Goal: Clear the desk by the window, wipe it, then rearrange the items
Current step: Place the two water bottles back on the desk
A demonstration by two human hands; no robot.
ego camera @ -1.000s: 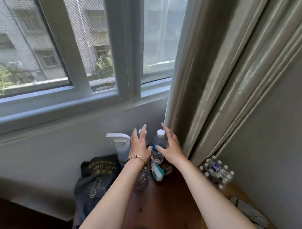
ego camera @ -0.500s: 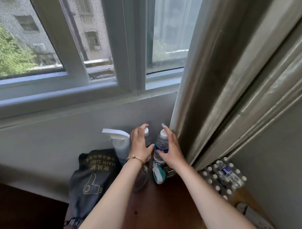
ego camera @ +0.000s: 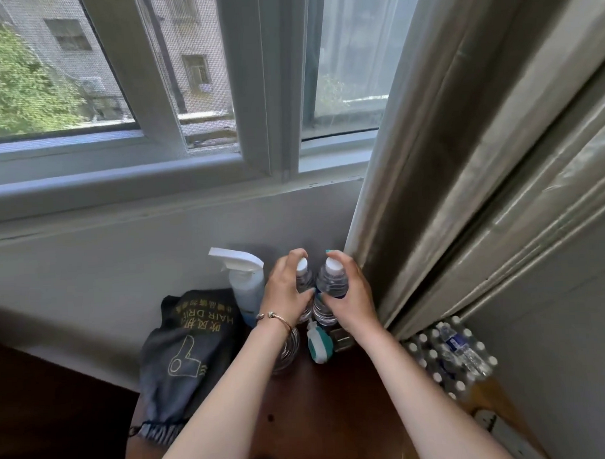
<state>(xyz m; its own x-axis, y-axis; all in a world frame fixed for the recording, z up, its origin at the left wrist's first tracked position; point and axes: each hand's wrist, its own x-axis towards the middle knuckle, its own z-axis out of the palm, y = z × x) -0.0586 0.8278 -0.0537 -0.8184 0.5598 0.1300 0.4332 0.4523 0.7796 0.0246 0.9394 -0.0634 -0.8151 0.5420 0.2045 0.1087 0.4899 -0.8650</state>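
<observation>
Dark wooden desk (ego camera: 334, 400) crowded; left hand (ego camera: 284, 291) and right hand (ego camera: 351, 296) each grip a clear white-capped water bottle (ego camera: 332, 279); lifting could topple white-triggered spray bottle (ego camera: 244, 286) just beside left fingers.

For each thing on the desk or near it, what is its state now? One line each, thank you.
Left water bottle: upright, capped, gripped by left hand.
Right water bottle: upright, capped, gripped by right hand.
Spray bottle: upright, untouched.
Hair dryer bag: hanging over the desk edge.
Curtain: drawn aside.
</observation>
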